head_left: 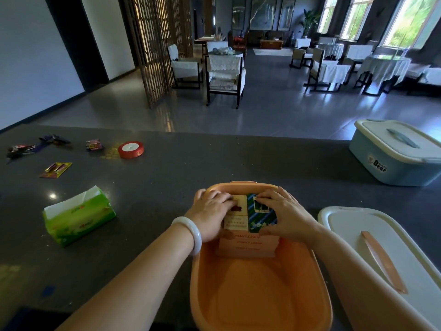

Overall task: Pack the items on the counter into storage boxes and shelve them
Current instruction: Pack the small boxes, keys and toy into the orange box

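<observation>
Head view: two cartons [250,212], two hands [248,211].

The tub [260,283] is orange. One little box [237,212] is cream, one [261,215] has green and blue stripes. The tissue pack [80,215] is bright green.
</observation>
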The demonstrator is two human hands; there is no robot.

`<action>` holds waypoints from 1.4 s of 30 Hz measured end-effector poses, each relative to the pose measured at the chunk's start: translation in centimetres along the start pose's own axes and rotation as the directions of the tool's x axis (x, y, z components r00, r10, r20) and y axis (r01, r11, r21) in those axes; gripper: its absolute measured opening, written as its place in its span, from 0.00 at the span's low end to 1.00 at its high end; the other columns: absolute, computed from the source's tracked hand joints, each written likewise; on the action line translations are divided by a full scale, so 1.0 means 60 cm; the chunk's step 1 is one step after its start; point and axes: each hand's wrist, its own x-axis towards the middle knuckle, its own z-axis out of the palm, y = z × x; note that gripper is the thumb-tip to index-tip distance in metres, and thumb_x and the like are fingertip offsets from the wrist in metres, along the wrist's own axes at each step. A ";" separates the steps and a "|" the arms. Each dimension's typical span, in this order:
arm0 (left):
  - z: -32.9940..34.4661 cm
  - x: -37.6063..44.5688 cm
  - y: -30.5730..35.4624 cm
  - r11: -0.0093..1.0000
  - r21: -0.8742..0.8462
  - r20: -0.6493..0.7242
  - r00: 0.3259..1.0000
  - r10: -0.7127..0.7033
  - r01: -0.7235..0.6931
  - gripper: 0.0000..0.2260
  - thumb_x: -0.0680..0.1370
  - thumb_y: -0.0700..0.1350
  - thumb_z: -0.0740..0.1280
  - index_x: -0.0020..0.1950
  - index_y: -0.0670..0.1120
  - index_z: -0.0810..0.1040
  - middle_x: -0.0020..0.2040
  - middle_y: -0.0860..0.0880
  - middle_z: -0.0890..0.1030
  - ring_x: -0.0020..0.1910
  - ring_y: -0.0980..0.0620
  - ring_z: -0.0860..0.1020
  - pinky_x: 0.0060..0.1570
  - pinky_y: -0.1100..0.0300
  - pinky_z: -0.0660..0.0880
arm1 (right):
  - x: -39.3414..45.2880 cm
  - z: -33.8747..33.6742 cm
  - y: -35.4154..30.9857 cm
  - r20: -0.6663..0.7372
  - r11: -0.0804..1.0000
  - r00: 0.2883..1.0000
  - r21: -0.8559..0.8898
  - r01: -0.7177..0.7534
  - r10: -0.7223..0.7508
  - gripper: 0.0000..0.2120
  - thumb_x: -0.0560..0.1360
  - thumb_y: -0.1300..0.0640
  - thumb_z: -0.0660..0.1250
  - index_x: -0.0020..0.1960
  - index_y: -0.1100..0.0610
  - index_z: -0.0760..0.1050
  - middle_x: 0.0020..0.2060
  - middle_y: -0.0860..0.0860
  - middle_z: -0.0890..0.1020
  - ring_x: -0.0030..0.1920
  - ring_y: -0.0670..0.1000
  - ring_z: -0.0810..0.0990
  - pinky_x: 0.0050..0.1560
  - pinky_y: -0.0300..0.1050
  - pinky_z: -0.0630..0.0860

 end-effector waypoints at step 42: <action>-0.087 -0.172 -0.206 0.893 0.016 0.058 0.892 -0.449 0.449 0.30 0.78 0.63 0.60 0.76 0.51 0.61 0.75 0.50 0.59 0.74 0.48 0.57 0.72 0.49 0.58 | 0.197 0.009 -0.221 0.136 0.978 0.969 0.049 0.201 -0.206 0.31 0.73 0.42 0.69 0.73 0.46 0.64 0.71 0.44 0.61 0.72 0.48 0.55 0.70 0.46 0.59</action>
